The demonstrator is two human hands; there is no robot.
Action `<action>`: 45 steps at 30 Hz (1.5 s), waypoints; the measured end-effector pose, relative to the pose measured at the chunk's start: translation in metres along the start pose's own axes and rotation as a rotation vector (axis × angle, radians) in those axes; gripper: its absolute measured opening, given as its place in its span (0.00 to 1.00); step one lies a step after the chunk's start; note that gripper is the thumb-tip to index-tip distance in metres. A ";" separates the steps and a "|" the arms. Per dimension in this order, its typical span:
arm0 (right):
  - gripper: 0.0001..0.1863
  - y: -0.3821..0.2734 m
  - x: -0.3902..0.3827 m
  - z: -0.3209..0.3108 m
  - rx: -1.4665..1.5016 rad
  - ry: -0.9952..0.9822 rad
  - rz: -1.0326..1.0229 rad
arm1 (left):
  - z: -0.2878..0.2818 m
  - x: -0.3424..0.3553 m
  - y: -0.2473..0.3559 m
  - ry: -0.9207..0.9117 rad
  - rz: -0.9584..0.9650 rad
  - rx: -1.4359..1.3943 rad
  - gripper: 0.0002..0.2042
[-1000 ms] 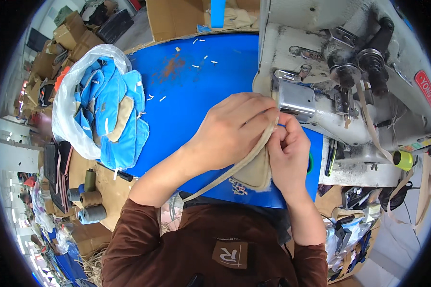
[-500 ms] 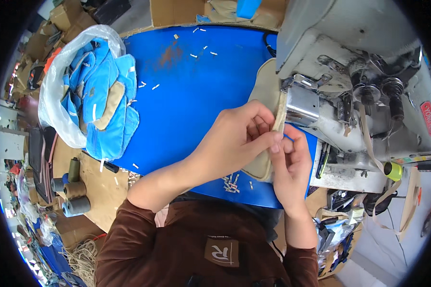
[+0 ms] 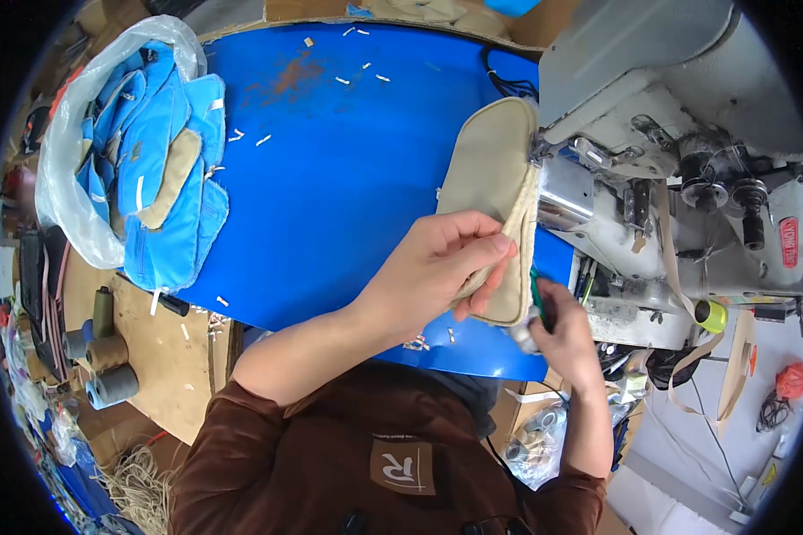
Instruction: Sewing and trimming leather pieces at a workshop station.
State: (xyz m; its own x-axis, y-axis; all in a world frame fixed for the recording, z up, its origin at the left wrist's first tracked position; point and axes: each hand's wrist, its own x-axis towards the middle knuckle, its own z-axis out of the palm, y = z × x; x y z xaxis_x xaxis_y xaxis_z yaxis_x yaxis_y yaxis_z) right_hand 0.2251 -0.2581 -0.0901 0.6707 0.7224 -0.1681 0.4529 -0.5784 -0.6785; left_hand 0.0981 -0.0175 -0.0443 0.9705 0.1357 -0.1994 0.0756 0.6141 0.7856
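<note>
Beige padded fabric, a rounded flat piece with a stitched border [image 3: 491, 201], lies on the blue table [image 3: 330, 178] with its far end pushed up against the grey-white industrial sewing machine [image 3: 678, 178]. My left hand [image 3: 433, 272] is clamped on the near end of that piece, thumb on top and fingers curled under its edge, right beside the machine's front. My right hand [image 3: 558, 325] sits just below and to the machine side of the piece, closed around a small green-handled tool [image 3: 539, 299]; I cannot tell what kind of tool it is, since my fingers hide most of it.

Away from the machine, at the far side of the table, a clear plastic bag [image 3: 71, 169] holds a stack of bright blue fabric pieces [image 3: 165, 187], one beige piece lying among them. Small pale scraps of trim [image 3: 263, 140] are scattered over the table between that bag and the machine. Past the bag, further still from the machine, several thread spools [image 3: 103, 352] rest on a brown wooden surface [image 3: 183, 374]. A beige strap [image 3: 678, 285] hangs down the machine's front, near a yellow tape roll [image 3: 710, 314].
</note>
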 end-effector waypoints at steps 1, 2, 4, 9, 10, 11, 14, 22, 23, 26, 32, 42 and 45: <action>0.23 -0.004 0.001 -0.007 0.215 -0.036 0.141 | 0.000 0.000 -0.001 0.001 0.005 -0.005 0.10; 0.19 -0.013 -0.003 -0.017 0.303 -0.025 0.277 | 0.001 -0.001 -0.001 0.034 -0.001 0.022 0.11; 0.19 -0.012 -0.012 -0.040 0.638 -0.062 0.293 | 0.005 -0.002 0.001 0.059 -0.010 0.045 0.11; 0.32 -0.051 -0.009 -0.082 0.571 -0.344 0.254 | 0.002 -0.001 -0.004 0.079 0.084 0.076 0.09; 0.32 -0.054 -0.004 -0.085 0.555 -0.366 0.249 | 0.002 -0.001 -0.003 0.075 0.084 0.081 0.09; 0.31 -0.057 0.001 -0.088 0.539 -0.388 0.243 | 0.003 0.000 -0.003 0.086 0.073 0.068 0.08; 0.26 -0.070 0.010 -0.094 0.440 -0.425 0.292 | 0.004 0.001 -0.006 0.114 0.092 0.062 0.08; 0.23 -0.080 0.029 -0.092 0.310 -0.467 0.126 | 0.009 -0.002 0.000 0.124 0.103 0.066 0.08; 0.23 -0.082 0.030 -0.092 0.275 -0.474 0.104 | 0.010 -0.003 0.001 0.137 0.099 0.071 0.08; 0.22 -0.080 0.032 -0.088 0.245 -0.442 0.012 | 0.012 -0.003 0.004 0.170 0.094 0.099 0.08; 0.17 -0.068 0.016 -0.070 0.155 -0.259 -0.072 | 0.009 -0.021 0.010 0.196 0.081 0.149 0.07; 0.41 -0.057 -0.057 0.012 1.358 -0.230 0.115 | 0.015 0.017 0.033 0.225 0.128 0.381 0.10; 0.41 -0.061 -0.056 0.017 1.344 -0.301 0.128 | 0.015 0.018 0.032 0.203 0.090 0.367 0.10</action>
State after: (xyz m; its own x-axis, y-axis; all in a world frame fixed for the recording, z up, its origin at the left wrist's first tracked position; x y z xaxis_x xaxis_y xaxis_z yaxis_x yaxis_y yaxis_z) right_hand 0.1497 -0.2568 -0.0511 0.4353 0.8450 -0.3105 -0.6257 0.0360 -0.7792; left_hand 0.1218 -0.0074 -0.0141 0.9150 0.3487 -0.2028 0.1045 0.2807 0.9541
